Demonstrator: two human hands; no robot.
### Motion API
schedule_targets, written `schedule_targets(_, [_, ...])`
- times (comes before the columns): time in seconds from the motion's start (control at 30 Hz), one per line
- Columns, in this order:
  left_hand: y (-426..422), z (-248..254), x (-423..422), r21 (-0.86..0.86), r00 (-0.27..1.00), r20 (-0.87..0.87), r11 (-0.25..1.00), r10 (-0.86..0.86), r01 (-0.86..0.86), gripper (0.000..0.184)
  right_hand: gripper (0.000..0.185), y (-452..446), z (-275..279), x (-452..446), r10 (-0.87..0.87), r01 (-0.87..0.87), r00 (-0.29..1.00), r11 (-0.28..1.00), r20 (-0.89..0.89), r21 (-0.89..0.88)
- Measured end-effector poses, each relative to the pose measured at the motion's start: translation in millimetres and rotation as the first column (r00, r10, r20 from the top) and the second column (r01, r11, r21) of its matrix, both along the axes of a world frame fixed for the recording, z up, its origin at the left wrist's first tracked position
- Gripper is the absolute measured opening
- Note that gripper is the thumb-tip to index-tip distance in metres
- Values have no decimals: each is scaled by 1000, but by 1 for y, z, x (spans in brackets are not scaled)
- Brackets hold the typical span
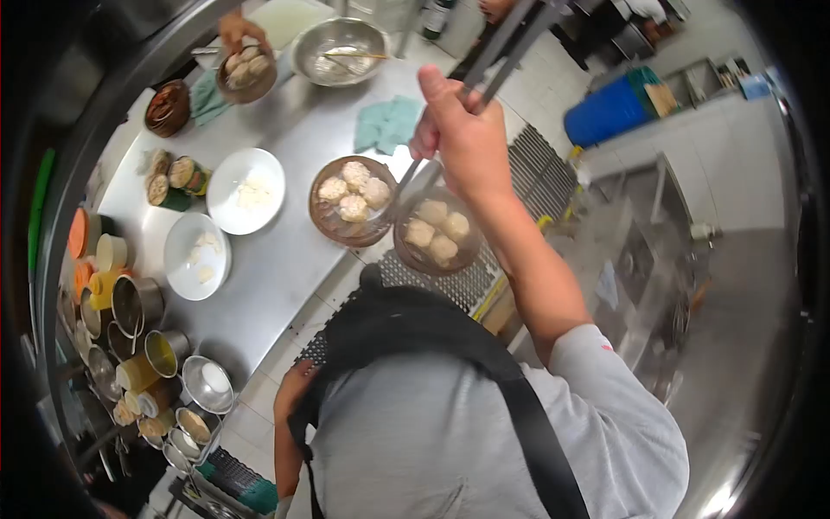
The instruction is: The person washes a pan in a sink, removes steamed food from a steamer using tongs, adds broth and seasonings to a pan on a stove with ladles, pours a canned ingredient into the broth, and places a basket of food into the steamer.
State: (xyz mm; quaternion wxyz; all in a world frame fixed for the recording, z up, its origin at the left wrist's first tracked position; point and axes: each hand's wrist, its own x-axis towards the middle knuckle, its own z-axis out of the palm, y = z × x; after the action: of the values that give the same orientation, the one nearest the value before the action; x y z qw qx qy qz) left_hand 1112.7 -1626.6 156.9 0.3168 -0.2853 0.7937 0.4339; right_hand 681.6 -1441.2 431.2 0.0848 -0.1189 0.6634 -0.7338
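Observation:
My right hand [467, 138] is closed round long metal tongs [501, 73], thumb pointing up. The tongs' lower end meets the rim of a round steamer basket [471, 259] holding several pale dumplings [435, 227]. This basket hangs past the table edge, above the floor, slightly blurred. Beside it on the table sits another steamer basket [324, 221] with several dumplings [353, 190] in it. Low at my side is my left hand [296, 385], near the table's front edge. My body partly covers it, and its fingers are unclear.
Two white bowls [275, 164] with pale bits, a green cloth [393, 121] and a metal bowl [303, 65] stand on the steel table [285, 259]. A co-worker's hand [240, 35] touches a far basket [246, 91]. Sauce containers [160, 346] crowd the left; a blue barrel [609, 112] is right.

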Motion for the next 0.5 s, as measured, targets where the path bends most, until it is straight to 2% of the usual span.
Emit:
schedule_targets(0.03, [-3, -33, 12, -10, 999, -36, 1000, -29, 28, 51, 50, -11, -5, -11, 15, -15, 1000, 1000, -6, -17])
schedule_targets(0.07, [-3, -85, 34, -44, 979, -193, 997, -66, 58, 45, 50, -19, -9, -20, 16, -16, 1000, 1000, 16, -2])
schedule_targets(0.13, [-3, -8, -23, 161, 996, -72, 986, 47, -35, 41, 51, -35, -15, -34, 32, -31, 998, 999, 52, -24])
schedule_targets(0.2, [-5, 9, -57, 94, 998, -51, 995, -37, 42, 41, 52, -48, -27, -47, 66, -63, 996, 997, 59, -53])
schedule_targets(0.4, [-15, 47, -114, 0, 995, -58, 996, 86, -86, 46, 54, -77, -68, -69, -20, 21, 1000, 1000, 11, -23])
schedule_targets(0.5, [-21, 54, -117, -79, 997, -17, 994, 71, -72, 47, 53, -101, -85, -79, -102, 104, 994, 994, 35, -34])
